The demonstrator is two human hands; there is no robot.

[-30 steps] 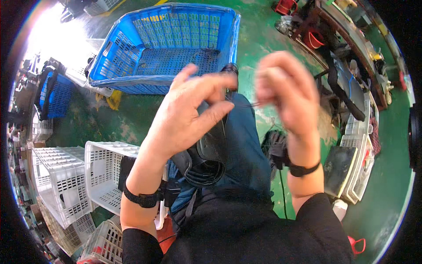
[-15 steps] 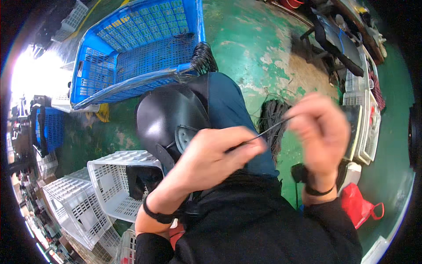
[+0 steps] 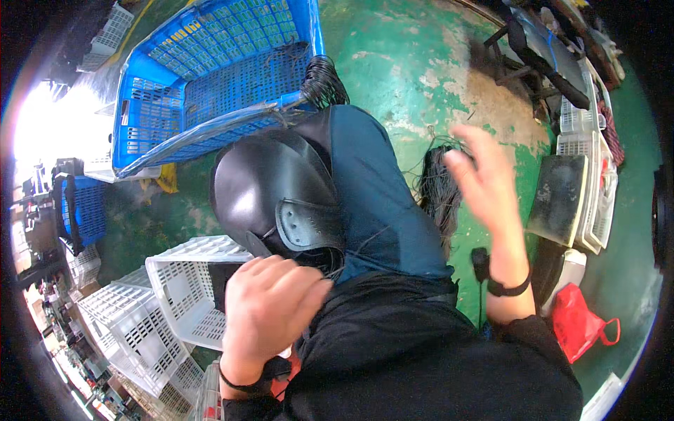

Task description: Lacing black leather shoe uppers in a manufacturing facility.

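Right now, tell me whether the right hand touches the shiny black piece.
Apart: the head view shows the blue trouser leg and green floor between the right hand and the shiny black piece.

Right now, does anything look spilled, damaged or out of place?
Yes, two things. The floor ahead looks damaged: its green paint is worn off in pale patches. Dark cords lie on it in a loose bundle with stray strands, which looks untidy, though perhaps deliberate.

left hand (image 3: 269, 309) drawn back, right hand (image 3: 488, 193) uncurled
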